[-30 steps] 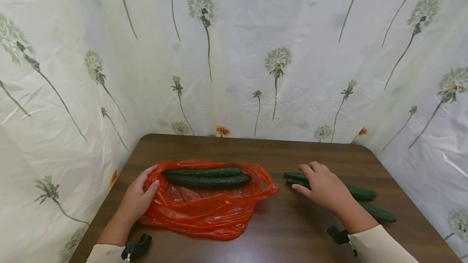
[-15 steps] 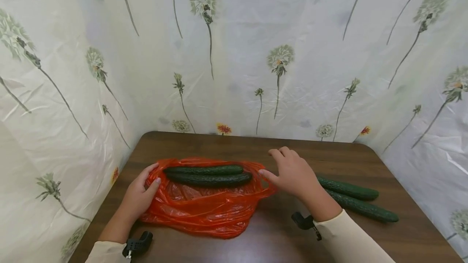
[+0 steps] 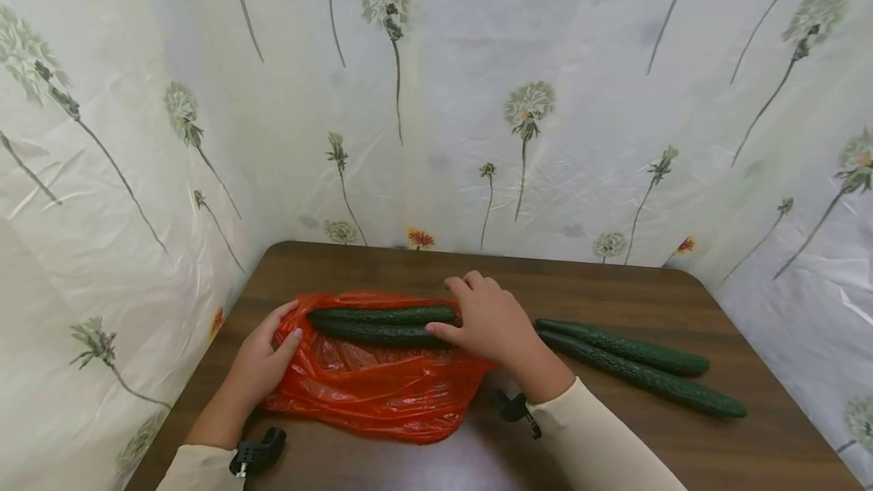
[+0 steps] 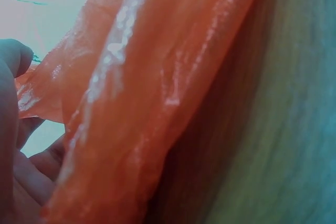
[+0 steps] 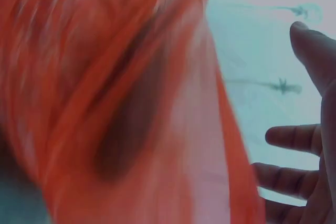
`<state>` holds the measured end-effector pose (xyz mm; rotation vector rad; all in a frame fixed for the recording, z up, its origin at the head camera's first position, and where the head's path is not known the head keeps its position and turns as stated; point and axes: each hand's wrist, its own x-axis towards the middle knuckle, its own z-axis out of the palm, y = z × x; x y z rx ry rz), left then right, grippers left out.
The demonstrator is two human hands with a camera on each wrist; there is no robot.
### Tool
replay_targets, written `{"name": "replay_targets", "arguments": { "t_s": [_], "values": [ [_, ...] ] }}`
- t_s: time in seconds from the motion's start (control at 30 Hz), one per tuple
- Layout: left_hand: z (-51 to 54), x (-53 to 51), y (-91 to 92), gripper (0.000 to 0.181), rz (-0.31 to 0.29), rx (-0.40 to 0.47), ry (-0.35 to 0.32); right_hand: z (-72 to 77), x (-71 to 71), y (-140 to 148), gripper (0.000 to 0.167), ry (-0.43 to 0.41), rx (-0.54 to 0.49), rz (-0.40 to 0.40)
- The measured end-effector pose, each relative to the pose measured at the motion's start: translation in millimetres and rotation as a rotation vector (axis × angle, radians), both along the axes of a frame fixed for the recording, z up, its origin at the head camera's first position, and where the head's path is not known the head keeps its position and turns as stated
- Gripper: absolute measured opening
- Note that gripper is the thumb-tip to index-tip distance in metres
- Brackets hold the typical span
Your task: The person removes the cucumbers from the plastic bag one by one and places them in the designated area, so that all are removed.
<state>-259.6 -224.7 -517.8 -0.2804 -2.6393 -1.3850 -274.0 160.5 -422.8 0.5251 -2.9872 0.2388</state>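
The left hand holds the bag by its left rim, probably to keep the mouth spread around two cucumbers inside. The right hand is over the bag's right end, fingers wide, gripping nothing. Two more cucumbers lie rightmost on the table, seemingly for easy reach.

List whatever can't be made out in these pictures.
Head view: the right end of the nearer cucumber in the red bag, hidden by the right hand.
Right wrist view: what the dark shape is, blurred and veiled by red film.
Left wrist view: the rest of the left hand, cut off by the left edge.
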Motion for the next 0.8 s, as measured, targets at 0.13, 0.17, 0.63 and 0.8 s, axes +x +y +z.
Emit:
{"name": "replay_targets", "arguments": {
  "t_s": [0.13,0.17,0.63,0.8],
  "values": [
    [-0.3,1.1,-0.4,0.054,0.006,0.003,-0.022,-4.8,-3.4,-19,0.089,-0.019,0.014,0.019],
    [0.2,1.3,-0.5,0.054,0.007,0.003,-0.027,-6.1,-4.3,-23,0.089,-0.022,0.018,0.024],
    [-0.4,-2.0,1.9,0.053,-0.002,-0.006,-0.007,-23.5,-15.5,-68,0.089,-0.081,0.038,0.080],
    [0.5,-2.3,2.1,0.053,0.000,-0.003,-0.007,-36.0,-19.6,-77,0.087,-0.099,0.045,0.089]
  ]
}}
